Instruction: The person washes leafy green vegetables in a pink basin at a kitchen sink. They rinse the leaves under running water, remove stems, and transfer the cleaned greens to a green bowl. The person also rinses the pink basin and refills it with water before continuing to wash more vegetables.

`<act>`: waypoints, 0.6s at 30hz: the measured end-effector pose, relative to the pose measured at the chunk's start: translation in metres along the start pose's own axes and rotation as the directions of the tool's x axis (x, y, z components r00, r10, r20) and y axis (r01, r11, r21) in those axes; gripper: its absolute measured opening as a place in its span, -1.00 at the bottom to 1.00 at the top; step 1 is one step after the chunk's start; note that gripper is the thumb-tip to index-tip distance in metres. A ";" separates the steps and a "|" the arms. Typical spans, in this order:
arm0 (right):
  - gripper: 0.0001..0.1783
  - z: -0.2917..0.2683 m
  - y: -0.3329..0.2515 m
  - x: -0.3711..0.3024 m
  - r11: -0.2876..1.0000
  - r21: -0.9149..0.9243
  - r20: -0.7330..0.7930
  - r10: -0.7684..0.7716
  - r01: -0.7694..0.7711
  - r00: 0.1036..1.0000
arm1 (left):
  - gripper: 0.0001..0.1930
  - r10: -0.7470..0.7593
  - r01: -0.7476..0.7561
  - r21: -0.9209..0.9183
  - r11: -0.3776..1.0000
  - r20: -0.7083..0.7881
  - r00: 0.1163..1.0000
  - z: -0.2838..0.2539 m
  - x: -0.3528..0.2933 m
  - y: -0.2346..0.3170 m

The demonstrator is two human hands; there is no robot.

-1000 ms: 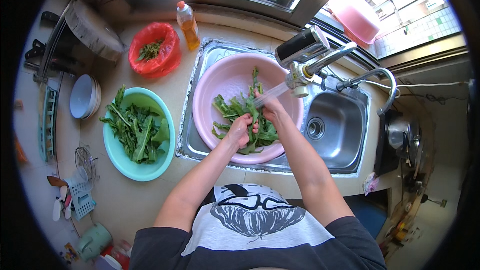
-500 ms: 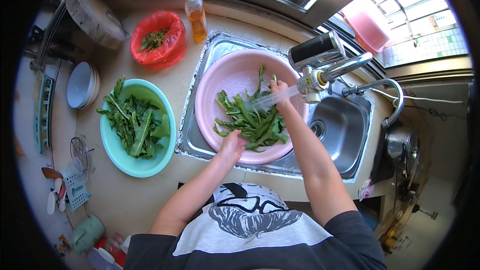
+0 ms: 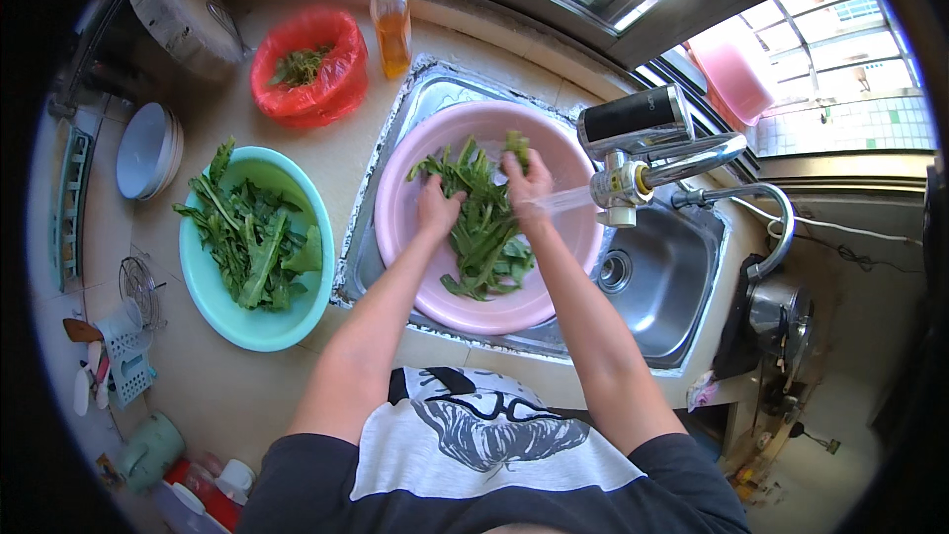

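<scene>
Long green leafy vegetables (image 3: pixel 482 227) lie in a pink basin (image 3: pixel 397 255) set in the sink. My left hand (image 3: pixel 438 210) reaches in at their left side, its fingers closed round some stems and leaves. My right hand (image 3: pixel 531 184), slightly blurred, grips another bunch on the right, with leaf ends sticking up past the fingers. Water from the tap (image 3: pixel 623 186) runs onto my right wrist and hand. The undersides of both hands' fingers are partly hidden.
Left of the sink stands a turquoise basin (image 3: pixel 188 272) of similar greens. Behind it sit a red plastic bag (image 3: pixel 341 104) with trimmings and a dish soap bottle (image 3: pixel 392 25). Stacked bowls (image 3: pixel 145 150) are further left. The second sink bowl (image 3: pixel 657 287) lies to the right.
My left hand has moved forward from the basin's near edge into the greens. My right hand has drawn a little left and nearer. The greens are gathered closer together between them.
</scene>
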State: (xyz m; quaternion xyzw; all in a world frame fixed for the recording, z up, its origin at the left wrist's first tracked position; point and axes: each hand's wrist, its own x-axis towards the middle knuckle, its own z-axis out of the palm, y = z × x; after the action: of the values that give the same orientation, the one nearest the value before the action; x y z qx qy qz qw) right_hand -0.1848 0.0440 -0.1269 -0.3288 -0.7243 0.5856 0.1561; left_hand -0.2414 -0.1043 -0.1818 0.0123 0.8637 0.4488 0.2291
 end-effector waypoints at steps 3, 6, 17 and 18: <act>-0.68 -0.038 -0.008 -0.013 0.895 0.429 -0.203 0.231 -0.126 0.952 | -0.45 -0.064 0.064 -0.002 0.998 -0.045 0.997 -0.015 -0.001 0.009; -0.66 -0.076 -0.024 -0.032 0.820 0.572 -0.330 0.219 0.009 0.918 | -0.42 0.133 -0.049 0.180 0.982 -0.488 0.863 0.005 -0.037 0.027; -0.66 -0.150 -0.138 -0.086 0.729 0.533 -0.499 -0.140 0.430 0.855 | -0.84 0.221 -0.219 -0.030 0.975 0.062 0.973 0.031 -0.048 0.008; -0.66 -0.152 -0.136 -0.087 0.705 0.553 -0.482 -0.164 0.444 0.861 | -0.84 0.226 -0.220 -0.137 0.966 0.034 0.973 0.030 -0.046 0.010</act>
State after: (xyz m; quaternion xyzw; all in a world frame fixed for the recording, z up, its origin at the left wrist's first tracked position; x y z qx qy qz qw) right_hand -0.0679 0.0864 0.0568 -0.2391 -0.4744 0.6843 0.4996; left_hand -0.1899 -0.0859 -0.1705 0.1053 0.8193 0.5274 0.1987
